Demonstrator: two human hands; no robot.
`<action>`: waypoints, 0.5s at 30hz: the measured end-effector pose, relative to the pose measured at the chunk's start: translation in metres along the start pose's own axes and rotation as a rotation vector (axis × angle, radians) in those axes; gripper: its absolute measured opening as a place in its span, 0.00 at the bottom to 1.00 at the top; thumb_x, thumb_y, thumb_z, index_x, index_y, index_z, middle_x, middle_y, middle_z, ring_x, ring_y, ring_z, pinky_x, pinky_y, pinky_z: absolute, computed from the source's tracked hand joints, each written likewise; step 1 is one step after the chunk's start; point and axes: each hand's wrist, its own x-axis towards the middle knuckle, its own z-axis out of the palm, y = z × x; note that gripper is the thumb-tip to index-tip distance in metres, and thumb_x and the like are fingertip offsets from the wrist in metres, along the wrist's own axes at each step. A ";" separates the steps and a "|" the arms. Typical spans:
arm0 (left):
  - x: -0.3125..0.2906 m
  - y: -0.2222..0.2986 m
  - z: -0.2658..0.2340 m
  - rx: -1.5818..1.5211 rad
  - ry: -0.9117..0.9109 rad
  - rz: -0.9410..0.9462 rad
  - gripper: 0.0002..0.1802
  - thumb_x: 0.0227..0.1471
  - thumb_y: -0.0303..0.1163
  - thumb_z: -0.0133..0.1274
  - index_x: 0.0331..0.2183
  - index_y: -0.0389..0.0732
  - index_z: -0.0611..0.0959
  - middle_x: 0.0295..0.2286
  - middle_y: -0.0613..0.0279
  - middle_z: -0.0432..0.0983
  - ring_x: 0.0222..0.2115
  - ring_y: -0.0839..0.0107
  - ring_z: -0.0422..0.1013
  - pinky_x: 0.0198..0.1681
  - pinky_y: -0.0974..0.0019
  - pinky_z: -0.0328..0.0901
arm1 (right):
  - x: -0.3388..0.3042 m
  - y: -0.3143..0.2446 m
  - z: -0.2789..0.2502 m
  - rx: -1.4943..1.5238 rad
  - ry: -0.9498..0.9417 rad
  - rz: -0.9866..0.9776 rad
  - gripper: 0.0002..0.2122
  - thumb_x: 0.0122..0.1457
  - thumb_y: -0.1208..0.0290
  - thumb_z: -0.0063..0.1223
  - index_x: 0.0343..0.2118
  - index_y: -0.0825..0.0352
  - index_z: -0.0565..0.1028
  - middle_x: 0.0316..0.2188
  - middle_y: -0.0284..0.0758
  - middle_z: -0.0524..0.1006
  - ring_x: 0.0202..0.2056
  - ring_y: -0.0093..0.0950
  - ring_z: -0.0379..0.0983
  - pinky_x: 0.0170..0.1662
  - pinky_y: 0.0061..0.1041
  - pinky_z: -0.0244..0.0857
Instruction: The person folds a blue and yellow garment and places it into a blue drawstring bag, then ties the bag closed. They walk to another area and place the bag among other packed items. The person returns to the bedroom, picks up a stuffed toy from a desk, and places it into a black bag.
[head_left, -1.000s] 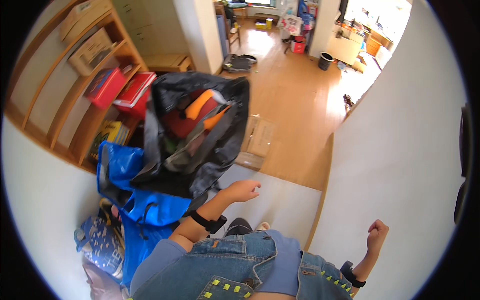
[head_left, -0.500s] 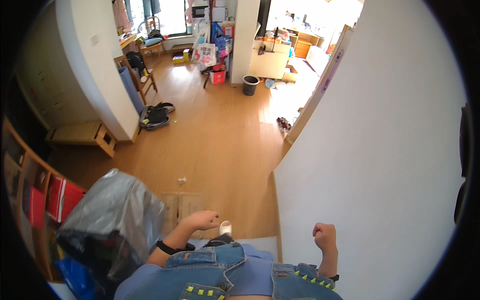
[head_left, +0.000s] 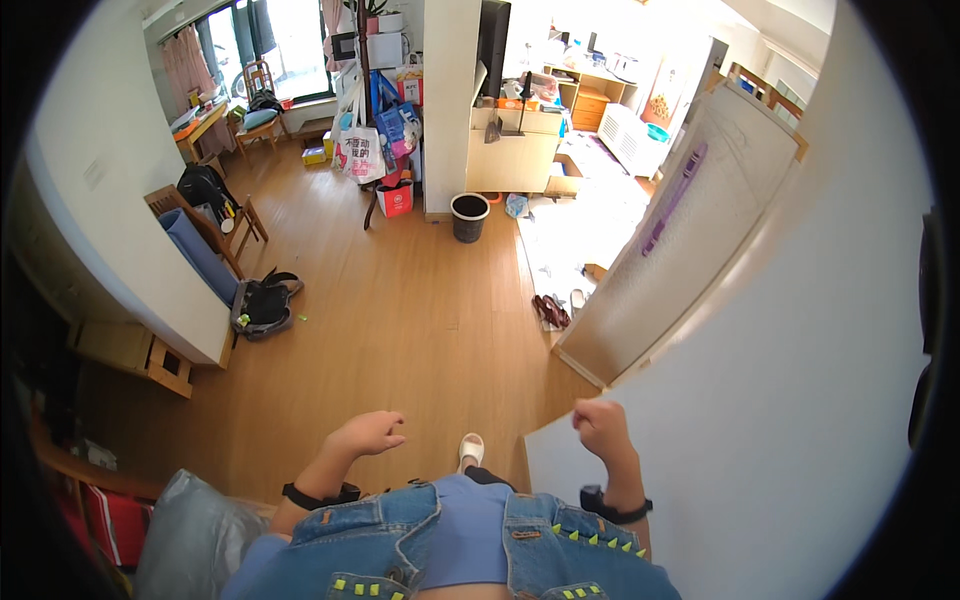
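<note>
My left hand [head_left: 368, 433] hangs in front of me with its fingers loosely bent and a gap at the thumb, holding nothing. My right hand [head_left: 602, 428] is closed in a fist beside the white wall, and nothing shows in it. Each wrist wears a black band [head_left: 617, 507]. Below and between the hands, a foot in a white slipper [head_left: 471, 447] is on the wooden floor [head_left: 400, 330]. Neither hand touches any object.
A black waste bin [head_left: 468, 218] stands ahead by the pillar. Left lie a grey-black bag [head_left: 266, 305] and a wooden bench [head_left: 140, 352]; a grey plastic-covered bundle [head_left: 195, 540] is near my left side. Right are a frosted door [head_left: 690, 230] and dark red shoes [head_left: 550, 312].
I have moved forward: the bin, bag and doorway are nearer, and the grey bundle has slipped down toward the lower left edge. My right hand has swung inward and up.
</note>
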 end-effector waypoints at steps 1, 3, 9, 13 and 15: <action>0.016 -0.007 -0.017 0.007 0.010 -0.042 0.23 0.49 0.40 0.53 0.44 0.36 0.74 0.32 0.53 0.75 0.34 0.59 0.71 0.37 0.62 0.66 | 0.047 0.005 0.001 0.010 -0.003 -0.064 0.03 0.39 0.76 0.44 0.15 0.64 0.71 0.14 0.41 0.70 0.20 0.40 0.70 0.23 0.34 0.62; 0.051 -0.021 -0.054 -0.039 0.048 -0.120 0.22 0.49 0.38 0.54 0.44 0.36 0.74 0.31 0.54 0.75 0.32 0.62 0.71 0.36 0.63 0.66 | 0.135 0.012 -0.001 0.074 -0.071 -0.171 0.03 0.40 0.77 0.44 0.15 0.64 0.70 0.14 0.40 0.70 0.20 0.40 0.70 0.23 0.33 0.62; 0.138 -0.082 -0.129 -0.197 0.246 -0.310 0.23 0.46 0.38 0.56 0.43 0.35 0.75 0.30 0.52 0.75 0.32 0.60 0.72 0.35 0.62 0.66 | 0.335 0.060 0.012 0.187 -0.104 -0.260 0.05 0.40 0.80 0.42 0.14 0.64 0.70 0.13 0.39 0.69 0.18 0.40 0.68 0.21 0.34 0.60; 0.217 -0.141 -0.166 -0.242 0.131 -0.570 0.24 0.47 0.40 0.56 0.44 0.36 0.74 0.32 0.53 0.76 0.34 0.63 0.73 0.37 0.63 0.67 | 0.431 0.143 0.043 0.126 -0.171 -0.156 0.04 0.41 0.78 0.44 0.14 0.63 0.70 0.13 0.39 0.70 0.18 0.40 0.68 0.22 0.35 0.60; 0.282 -0.166 -0.204 -0.222 0.043 -0.664 0.25 0.47 0.41 0.56 0.44 0.36 0.74 0.32 0.54 0.76 0.35 0.63 0.73 0.38 0.63 0.67 | 0.471 0.192 0.048 0.013 -0.153 -0.030 0.04 0.42 0.77 0.46 0.15 0.62 0.70 0.13 0.38 0.70 0.19 0.40 0.69 0.23 0.36 0.61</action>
